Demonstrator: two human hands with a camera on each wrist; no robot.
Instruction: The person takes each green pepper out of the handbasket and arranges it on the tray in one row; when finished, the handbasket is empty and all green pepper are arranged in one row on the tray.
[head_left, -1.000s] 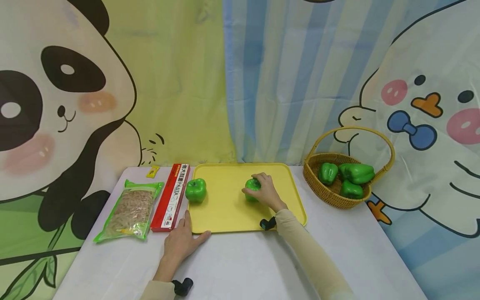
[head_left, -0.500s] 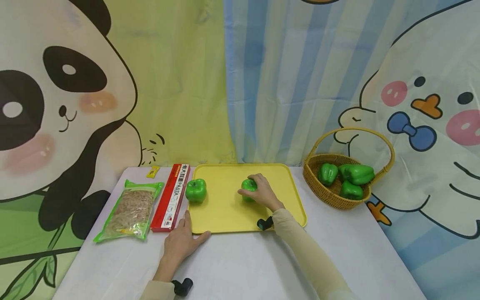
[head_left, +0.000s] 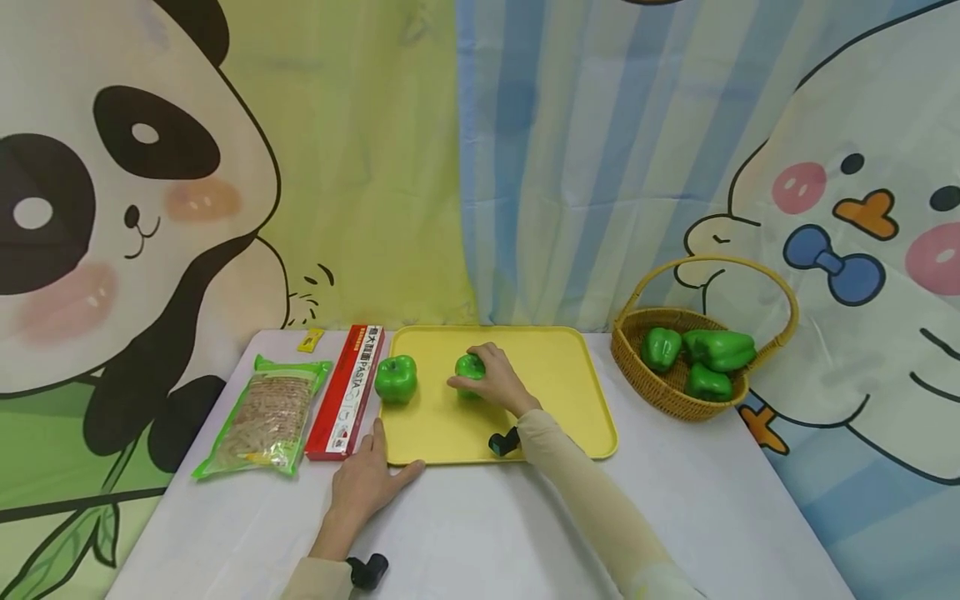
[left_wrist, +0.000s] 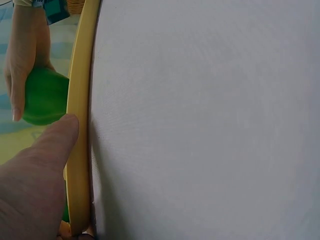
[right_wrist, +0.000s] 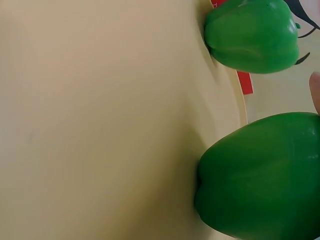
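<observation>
My right hand holds a green bell pepper from above, thumb on its near side and fingers over its top. That pepper is over the left-middle of the yellow tray; in the right wrist view the bell pepper is upright, close over the tray surface. A second green bell pepper stands at the tray's left edge, to the left of the held one. At the tray's front left corner rests my left hand, fingers extended, thumb spread along the front rim. In the left wrist view, its thumb touches the tray rim.
Left of the tray lie a red and white pasta box, a clear bag of brown dried noodles with green edges and a small yellow packet. On the right stands a wicker basket with a tall handle, holding several green peppers.
My right hand has moved left across the tray with the bell pepper, closer to the second pepper. The left hand stays at the tray corner. The head view has shifted slightly.
</observation>
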